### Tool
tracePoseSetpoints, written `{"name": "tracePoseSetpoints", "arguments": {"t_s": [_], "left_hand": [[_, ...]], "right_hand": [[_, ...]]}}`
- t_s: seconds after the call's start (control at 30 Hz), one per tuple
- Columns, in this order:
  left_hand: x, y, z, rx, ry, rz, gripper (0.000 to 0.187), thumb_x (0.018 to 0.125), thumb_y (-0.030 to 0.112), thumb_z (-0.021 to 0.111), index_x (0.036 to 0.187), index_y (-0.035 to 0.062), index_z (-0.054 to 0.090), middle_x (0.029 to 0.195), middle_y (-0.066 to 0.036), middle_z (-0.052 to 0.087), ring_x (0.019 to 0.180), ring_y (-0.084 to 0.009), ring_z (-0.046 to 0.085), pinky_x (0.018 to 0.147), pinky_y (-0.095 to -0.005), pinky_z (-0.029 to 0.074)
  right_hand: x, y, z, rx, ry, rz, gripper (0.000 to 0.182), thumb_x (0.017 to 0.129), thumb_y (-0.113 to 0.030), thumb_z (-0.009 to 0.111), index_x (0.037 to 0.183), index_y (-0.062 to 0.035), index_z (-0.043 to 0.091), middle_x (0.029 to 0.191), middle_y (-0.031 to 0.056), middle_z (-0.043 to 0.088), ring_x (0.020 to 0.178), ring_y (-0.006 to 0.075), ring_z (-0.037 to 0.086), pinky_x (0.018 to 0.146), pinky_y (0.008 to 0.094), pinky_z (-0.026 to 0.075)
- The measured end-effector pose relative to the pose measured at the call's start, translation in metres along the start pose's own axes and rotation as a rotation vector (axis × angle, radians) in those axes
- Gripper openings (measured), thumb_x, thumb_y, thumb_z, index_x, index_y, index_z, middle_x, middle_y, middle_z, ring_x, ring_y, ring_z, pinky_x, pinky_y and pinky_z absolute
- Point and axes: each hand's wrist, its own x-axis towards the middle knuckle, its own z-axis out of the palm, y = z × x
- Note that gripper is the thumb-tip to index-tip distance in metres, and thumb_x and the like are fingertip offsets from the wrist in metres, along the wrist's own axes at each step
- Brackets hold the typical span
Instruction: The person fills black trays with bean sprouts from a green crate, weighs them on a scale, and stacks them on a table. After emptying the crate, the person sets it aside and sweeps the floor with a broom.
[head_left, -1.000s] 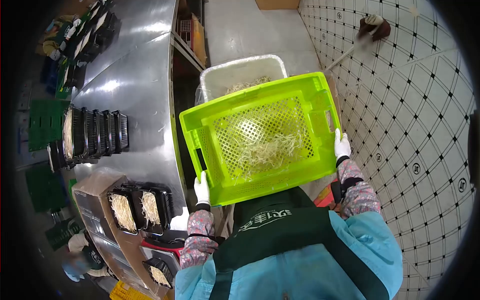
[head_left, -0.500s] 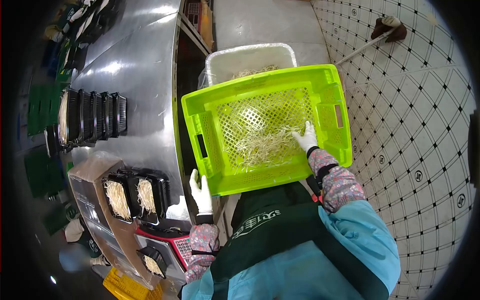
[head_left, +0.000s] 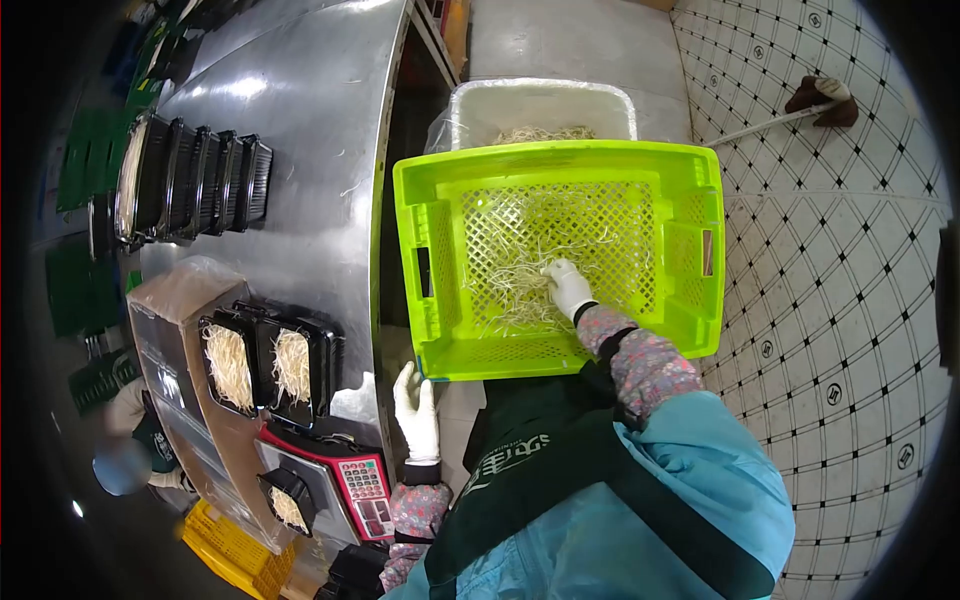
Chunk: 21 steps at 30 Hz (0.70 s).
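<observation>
My right hand (head_left: 568,287), in a white glove, reaches into a bright green crate (head_left: 560,360) with a lattice bottom. Its fingers are curled down into a loose heap of thin pale bean sprouts (head_left: 520,300). The fingertips are partly hidden among the strands. My left hand (head_left: 416,412), also gloved, is held upright just outside the crate's near left corner. Its fingers and thumb are apart, and nothing shows in it. Beyond the crate, a whitish tub (head_left: 545,105) holds more sprouts.
On the left is a steel table (head_left: 300,130) with a row of black trays (head_left: 205,180). Filled trays (head_left: 229,365) sit on a cardboard box (head_left: 190,290). Another small tray (head_left: 287,500) rests on a red scale (head_left: 362,490). A yellow crate (head_left: 235,550) stands lower left; another person is near it.
My right hand has moved left from the crate's right side into the sprouts, and its fingers have curled. My left hand stays by the near corner. The whole view has shifted.
</observation>
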Motion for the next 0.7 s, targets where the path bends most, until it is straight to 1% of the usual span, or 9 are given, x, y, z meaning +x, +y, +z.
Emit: {"name": "tracePoseSetpoints", "arguments": {"t_s": [0.07,0.1,0.2,0.23,0.37,0.47,0.5,0.6,0.7], "left_hand": [[0.000,-0.007,-0.002,-0.046,0.009,-0.023,0.042,0.093,0.000,0.058,0.135,0.0016,0.050,0.129,-0.010,0.055,0.115,-0.0177,0.055,0.102,-0.0315,0.044],[0.000,-0.010,-0.002,-0.054,0.008,-0.022,0.041,0.093,0.000,0.058,0.134,0.0012,0.051,0.128,-0.010,0.055,0.114,-0.0177,0.055,0.101,-0.0314,0.044],[-0.002,-0.012,-0.007,-0.044,0.014,-0.006,0.038,0.093,-0.001,0.058,0.131,0.0004,0.054,0.128,-0.010,0.056,0.113,-0.0178,0.056,0.101,-0.0311,0.044],[-0.004,-0.010,-0.007,-0.031,0.018,0.009,0.038,0.093,-0.002,0.058,0.130,0.0004,0.054,0.128,-0.010,0.056,0.113,-0.0178,0.056,0.101,-0.0311,0.044],[-0.011,-0.013,-0.014,0.005,0.029,-0.008,0.037,0.092,-0.003,0.058,0.129,0.0006,0.055,0.129,-0.010,0.057,0.112,-0.0179,0.057,0.100,-0.0310,0.045],[-0.014,-0.012,-0.020,0.009,0.033,-0.041,0.037,0.092,-0.003,0.059,0.128,0.0005,0.056,0.128,-0.010,0.058,0.111,-0.0177,0.057,0.099,-0.0307,0.045],[-0.016,-0.014,-0.023,0.015,0.028,-0.036,0.035,0.093,-0.001,0.059,0.128,-0.0002,0.056,0.127,-0.010,0.059,0.111,-0.0168,0.057,0.099,-0.0297,0.045],[-0.014,-0.022,-0.023,-0.003,0.007,-0.019,0.033,0.094,0.001,0.059,0.127,-0.0011,0.057,0.124,-0.009,0.061,0.111,-0.0155,0.058,0.099,-0.0283,0.045],[-0.013,-0.032,-0.020,-0.049,-0.013,-0.038,0.033,0.093,0.000,0.059,0.126,0.0002,0.058,0.120,-0.009,0.062,0.107,-0.0151,0.059,0.097,-0.0289,0.046]], "right_hand": [[0.005,0.000,-0.005,0.069,-0.048,-0.095,0.031,0.081,-0.009,0.066,0.112,-0.0137,0.064,0.114,0.0131,0.056,0.108,0.0326,0.057,0.089,0.0394,0.050],[0.011,-0.013,-0.014,0.086,-0.215,-0.114,0.038,0.080,-0.010,0.068,0.118,-0.0152,0.063,0.123,0.0128,0.055,0.114,0.0328,0.054,0.094,0.0412,0.048],[0.033,-0.053,-0.025,-0.323,-0.293,-0.214,0.046,0.082,-0.013,0.066,0.127,-0.0213,0.060,0.135,0.0113,0.051,0.125,0.0351,0.047,0.098,0.0487,0.044],[0.043,-0.071,-0.031,-0.404,-0.355,-0.224,0.065,0.082,-0.020,0.070,0.142,-0.0286,0.046,0.152,0.0095,0.035,0.139,0.0358,0.033,0.104,0.0591,0.036],[0.065,-0.104,-0.022,-0.746,-0.637,-0.393,0.092,0.076,-0.030,0.078,0.152,-0.0346,0.027,0.162,0.0058,0.013,0.148,0.0350,0.015,0.106,0.0711,0.026],[0.067,-0.084,-0.036,-0.719,-0.648,-0.387,0.092,0.076,-0.030,0.079,0.152,-0.0335,0.027,0.163,0.0047,0.012,0.148,0.0354,0.014,0.107,0.0709,0.025],[0.063,-0.077,-0.051,-0.710,-0.642,-0.338,0.092,0.076,-0.032,0.079,0.152,-0.0297,0.028,0.163,0.0068,0.013,0.149,0.0352,0.013,0.109,0.0686,0.024],[0.045,-0.010,-0.053,-0.575,-0.428,-0.275,0.076,0.078,-0.018,0.074,0.146,-0.0240,0.041,0.152,0.0109,0.036,0.135,0.0334,0.040,0.103,0.0474,0.042],[0.024,0.026,-0.049,-0.408,-0.334,-0.065,0.053,0.077,-0.012,0.071,0.129,-0.0182,0.060,0.130,0.0122,0.058,0.114,0.0307,0.057,0.089,0.0380,0.050]]}}
